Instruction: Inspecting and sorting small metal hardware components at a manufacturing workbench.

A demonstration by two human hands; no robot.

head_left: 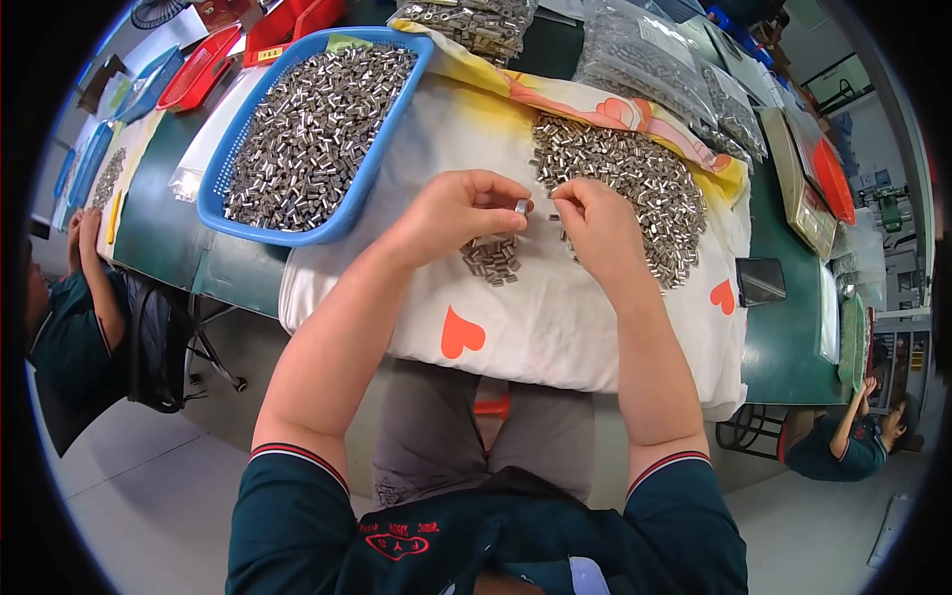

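Note:
My left hand (458,213) is closed, with a small shiny metal sleeve (521,206) pinched between thumb and fingers. Facing it a short gap away, my right hand (600,226) has its thumb and fingertips pressed together; whatever they hold is too small to make out. Under the left hand lies a small cluster of metal sleeves (492,262) on the white cloth (570,327). A large heap of similar sleeves (654,188) spreads beyond and to the right of my right hand, partly covered by that hand.
A blue plastic basket (210,210) full of metal sleeves stands at the left. Bagged metal parts (645,50) lie at the back. A dark phone-like slab (761,281) rests on the green table (793,337) at right. Other people sit at far left (74,307) and right (843,446).

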